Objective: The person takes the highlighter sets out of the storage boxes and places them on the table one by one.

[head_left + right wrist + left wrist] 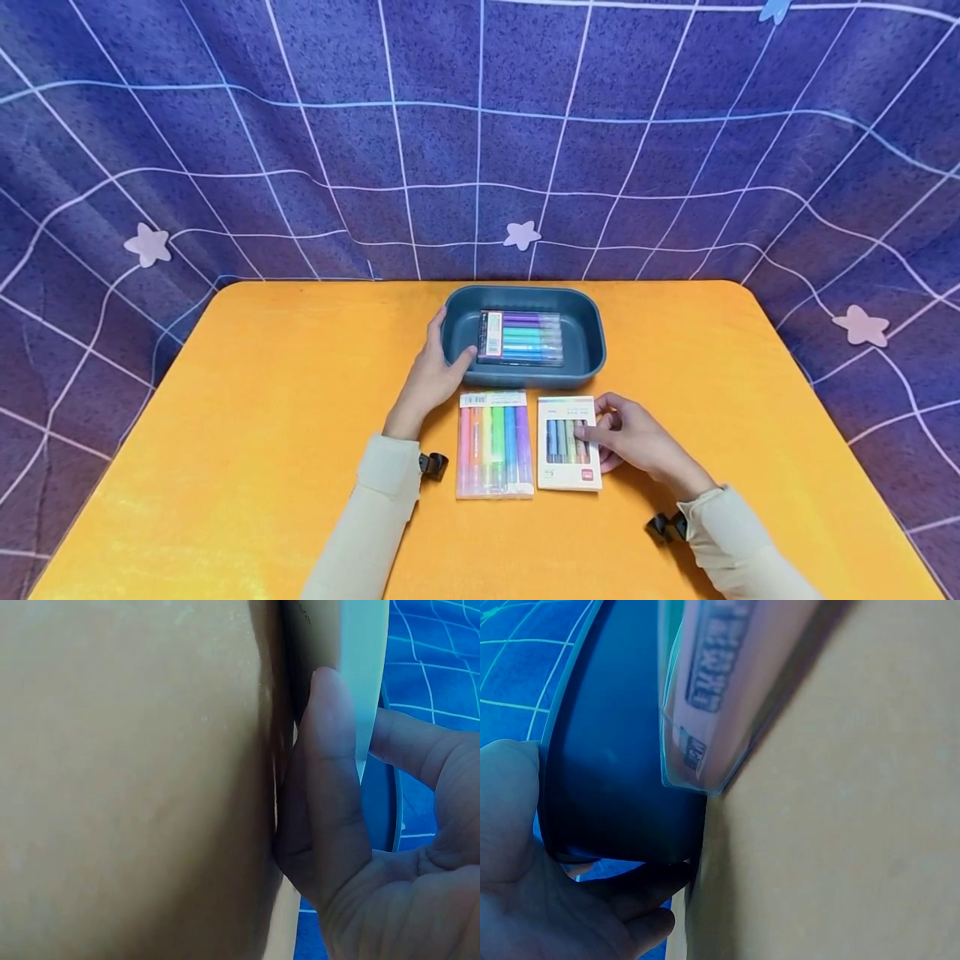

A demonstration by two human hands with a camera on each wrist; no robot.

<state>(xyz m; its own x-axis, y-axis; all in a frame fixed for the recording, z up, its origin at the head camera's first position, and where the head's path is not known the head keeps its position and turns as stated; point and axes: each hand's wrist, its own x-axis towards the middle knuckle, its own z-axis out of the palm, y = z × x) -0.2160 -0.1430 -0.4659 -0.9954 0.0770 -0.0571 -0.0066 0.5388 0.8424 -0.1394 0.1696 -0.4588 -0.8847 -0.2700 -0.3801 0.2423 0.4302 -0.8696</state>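
A dark blue tray (pixel 583 333) stands at the middle of the orange table (pixel 262 400) with a pack of markers (pixel 521 337) lying in it. My left hand (pixel 448 343) grips the tray's front left corner, thumb over the rim. The left wrist view shows the tray's wall (pixel 615 750) beside my palm (pixel 525 900). In front of the tray lie a clear pack of bright highlighters (pixel 495 446) and a white marker box (pixel 562 446). My right hand (pixel 600 427) pinches the white box's right edge, thumb on top. Up close, a finger (pixel 330 750) presses that box's (pixel 367 667) edge.
A purple grid-pattern cloth (pixel 480 150) hangs behind and around the table. Bare orange tabletop stretches to the left and right of the packs. The table's rounded far corners lie just behind the tray.
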